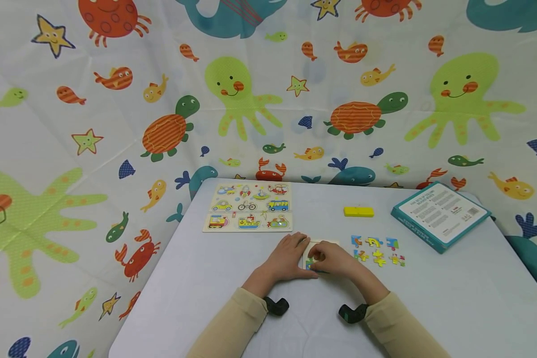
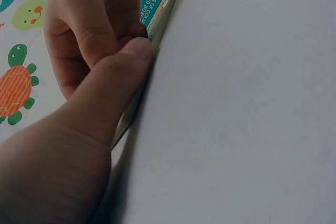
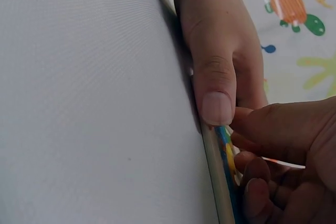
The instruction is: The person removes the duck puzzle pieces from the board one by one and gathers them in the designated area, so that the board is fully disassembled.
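A small jigsaw board (image 1: 312, 245) with a pale rim lies on the white table between the two hands. My left hand (image 1: 284, 258) holds it from the left, fingers toward the far corner, thumb along the near edge. In the right wrist view that thumb lies on the board's pale side edge (image 3: 212, 177). The right hand (image 1: 335, 258) reaches in from the right, fingers curled down onto the board's colourful face; I cannot tell whether they pinch a piece. Green and blue puzzle parts (image 1: 310, 262) show beneath them. Several loose jigsaw pieces (image 1: 374, 242) lie in two rows right of the board.
A wooden picture board with vehicles (image 1: 248, 215) lies at the back left. A yellow block (image 1: 358, 212) lies behind the loose pieces. The teal and white box (image 1: 438, 214) sits at the back right. Patterned cloth (image 1: 268, 114) hangs behind the table.
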Action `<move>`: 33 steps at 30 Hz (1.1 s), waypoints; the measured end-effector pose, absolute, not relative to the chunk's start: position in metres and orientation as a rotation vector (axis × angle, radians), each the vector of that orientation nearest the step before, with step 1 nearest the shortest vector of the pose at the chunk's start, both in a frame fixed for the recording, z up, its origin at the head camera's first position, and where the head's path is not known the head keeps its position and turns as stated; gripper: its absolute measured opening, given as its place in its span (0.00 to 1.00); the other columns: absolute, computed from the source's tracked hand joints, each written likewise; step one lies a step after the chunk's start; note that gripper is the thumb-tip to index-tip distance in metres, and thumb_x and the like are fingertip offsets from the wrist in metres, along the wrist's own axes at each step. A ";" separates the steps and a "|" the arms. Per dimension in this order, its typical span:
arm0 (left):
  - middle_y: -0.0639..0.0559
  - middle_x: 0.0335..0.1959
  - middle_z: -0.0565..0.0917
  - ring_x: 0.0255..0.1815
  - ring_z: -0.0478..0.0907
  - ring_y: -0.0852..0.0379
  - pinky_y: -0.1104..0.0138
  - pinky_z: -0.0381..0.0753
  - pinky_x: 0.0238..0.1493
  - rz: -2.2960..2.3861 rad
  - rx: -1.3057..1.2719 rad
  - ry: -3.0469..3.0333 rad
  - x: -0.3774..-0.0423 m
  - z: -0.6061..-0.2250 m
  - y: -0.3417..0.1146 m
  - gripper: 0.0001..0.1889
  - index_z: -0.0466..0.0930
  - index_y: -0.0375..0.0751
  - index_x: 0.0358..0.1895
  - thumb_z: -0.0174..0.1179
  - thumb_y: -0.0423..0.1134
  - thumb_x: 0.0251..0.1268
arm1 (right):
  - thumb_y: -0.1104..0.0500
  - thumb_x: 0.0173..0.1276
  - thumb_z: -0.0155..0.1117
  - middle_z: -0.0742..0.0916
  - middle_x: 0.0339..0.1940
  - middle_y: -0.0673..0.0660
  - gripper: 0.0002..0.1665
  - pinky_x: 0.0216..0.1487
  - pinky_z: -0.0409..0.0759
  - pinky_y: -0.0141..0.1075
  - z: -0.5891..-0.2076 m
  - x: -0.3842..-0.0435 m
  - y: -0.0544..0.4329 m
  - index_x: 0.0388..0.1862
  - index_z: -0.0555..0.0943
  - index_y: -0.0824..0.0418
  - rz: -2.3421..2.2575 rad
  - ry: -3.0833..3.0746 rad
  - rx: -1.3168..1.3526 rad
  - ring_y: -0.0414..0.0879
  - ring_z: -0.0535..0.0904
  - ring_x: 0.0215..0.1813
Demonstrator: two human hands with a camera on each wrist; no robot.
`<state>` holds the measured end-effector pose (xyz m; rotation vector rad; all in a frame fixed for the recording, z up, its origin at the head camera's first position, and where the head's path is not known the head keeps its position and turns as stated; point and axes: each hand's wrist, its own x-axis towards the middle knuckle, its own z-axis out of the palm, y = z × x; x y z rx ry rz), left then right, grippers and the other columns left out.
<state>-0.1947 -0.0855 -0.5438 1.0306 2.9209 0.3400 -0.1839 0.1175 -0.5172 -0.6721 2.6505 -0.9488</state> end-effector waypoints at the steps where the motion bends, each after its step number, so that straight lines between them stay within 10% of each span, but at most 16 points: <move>1: 0.53 0.73 0.64 0.78 0.55 0.55 0.54 0.53 0.80 0.340 1.028 2.921 -0.195 -0.544 -0.085 0.55 0.59 0.46 0.77 0.56 0.79 0.51 | 0.55 0.59 0.75 0.82 0.36 0.49 0.14 0.41 0.75 0.34 -0.517 -0.184 0.117 0.42 0.83 0.56 -0.937 2.661 -0.673 0.40 0.74 0.38; 33: 0.54 0.75 0.62 0.78 0.55 0.56 0.55 0.51 0.81 0.354 0.994 2.903 -0.195 -0.545 -0.085 0.55 0.58 0.48 0.77 0.54 0.80 0.51 | 0.65 0.65 0.67 0.79 0.34 0.48 0.12 0.37 0.73 0.33 -0.515 -0.183 0.113 0.41 0.74 0.54 -0.951 2.606 -0.642 0.41 0.73 0.36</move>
